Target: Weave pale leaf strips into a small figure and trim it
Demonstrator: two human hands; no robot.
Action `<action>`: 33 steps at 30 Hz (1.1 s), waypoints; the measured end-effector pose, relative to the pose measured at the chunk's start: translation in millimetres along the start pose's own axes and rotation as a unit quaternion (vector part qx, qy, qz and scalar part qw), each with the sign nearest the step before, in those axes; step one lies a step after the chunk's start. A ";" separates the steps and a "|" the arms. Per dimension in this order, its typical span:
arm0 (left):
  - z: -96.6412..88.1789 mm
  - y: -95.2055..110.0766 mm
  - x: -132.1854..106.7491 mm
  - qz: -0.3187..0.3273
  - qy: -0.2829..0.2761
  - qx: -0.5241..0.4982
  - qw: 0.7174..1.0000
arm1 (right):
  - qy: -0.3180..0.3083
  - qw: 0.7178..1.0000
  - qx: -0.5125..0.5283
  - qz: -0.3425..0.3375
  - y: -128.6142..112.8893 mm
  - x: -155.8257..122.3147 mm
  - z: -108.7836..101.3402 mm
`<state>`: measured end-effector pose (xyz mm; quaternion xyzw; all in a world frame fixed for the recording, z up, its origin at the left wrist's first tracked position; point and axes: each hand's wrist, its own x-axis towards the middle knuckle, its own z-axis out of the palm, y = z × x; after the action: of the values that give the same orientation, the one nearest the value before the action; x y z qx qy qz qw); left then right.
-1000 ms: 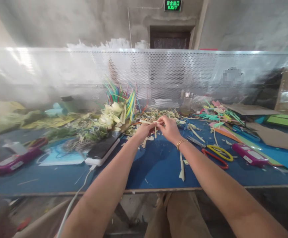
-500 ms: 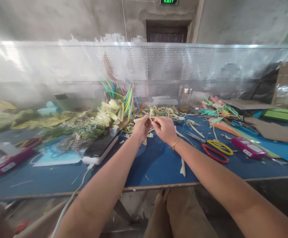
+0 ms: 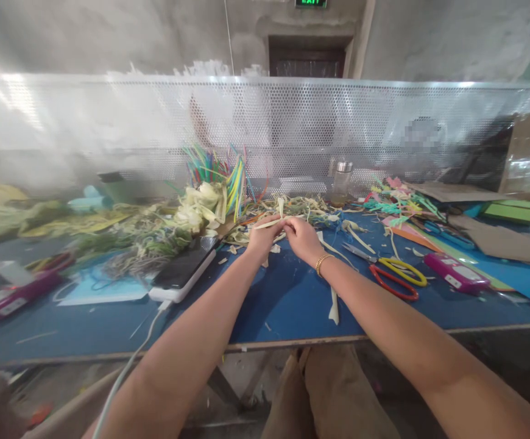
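A pale, husk-like strip (image 3: 268, 224) is pinched between my two hands above the middle of the blue table. One end slants out over my left hand (image 3: 263, 238), and another pale piece (image 3: 281, 206) stands up above the fingertips. My right hand (image 3: 300, 236), with a gold chain bracelet at the wrist, has its fingers closed at the same spot and meets the left. The fingers partly hide how the pieces cross. Behind the hands lies a loose heap of pale and green dried strips (image 3: 313, 206).
Scissors (image 3: 398, 277) with red and yellow handles lie right, near a purple device (image 3: 457, 272). Left are a black-and-white power bank (image 3: 185, 268) with a cable, a face mask (image 3: 105, 291) and a husk pile (image 3: 201, 207). A glass bottle (image 3: 342, 180) stands behind, before a perforated metal screen (image 3: 155, 122).
My hands have drawn closer together at the fingertips. The strip that stretched across both hands now slants over the left one, and a pale piece sticks up between them.
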<state>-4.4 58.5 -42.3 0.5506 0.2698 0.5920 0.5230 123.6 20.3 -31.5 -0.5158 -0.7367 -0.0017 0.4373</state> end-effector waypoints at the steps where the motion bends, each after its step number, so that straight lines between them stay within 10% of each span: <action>1: 0.3 -0.5 0.3 0.003 0.006 -0.005 1.000 | -0.003 1.000 -0.007 -0.003 -1.0 0.1 0.3; 25: -7.2 5.7 0.6 -0.020 0.080 0.050 0.995 | 0.018 0.993 -0.096 -0.072 1.5 7.7 -22.4; 33: -6.6 7.3 0.6 -0.021 0.026 0.073 0.997 | 0.050 0.996 -0.038 -0.062 7.7 11.2 -19.3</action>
<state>-12.9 58.6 -37.1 0.5661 0.3372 0.5738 0.4864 141.0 23.6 -15.8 -0.4845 -0.7440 -0.0823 0.4526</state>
